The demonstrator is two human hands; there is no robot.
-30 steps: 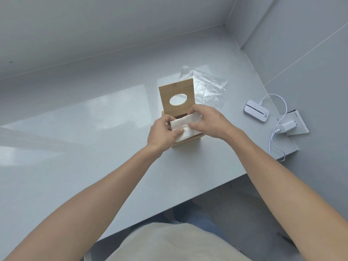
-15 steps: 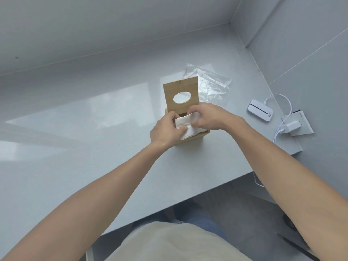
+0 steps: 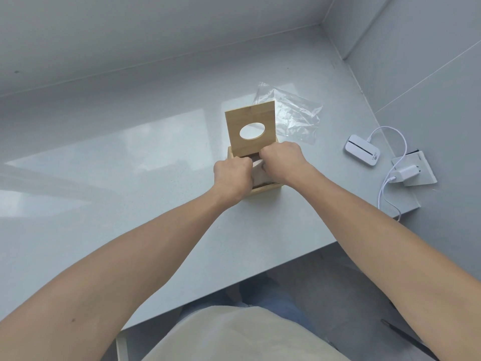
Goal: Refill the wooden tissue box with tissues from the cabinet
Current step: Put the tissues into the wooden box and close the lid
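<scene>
Inside wooden tissue box (image 3: 263,190) — both hands (image 3: 260,170), tissues (image 3: 258,166)

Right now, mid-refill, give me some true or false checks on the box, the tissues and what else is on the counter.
1. The wooden tissue box's lid with the oval hole stands open. True.
2. Both hands press the white tissue stack into the box. True: left hand, right hand.
3. The clear plastic wrapper is still around the tissues. False: it lies empty behind the box.
4. The small white device lies left of the box. False: it lies right, cabled to a white charger.
</scene>
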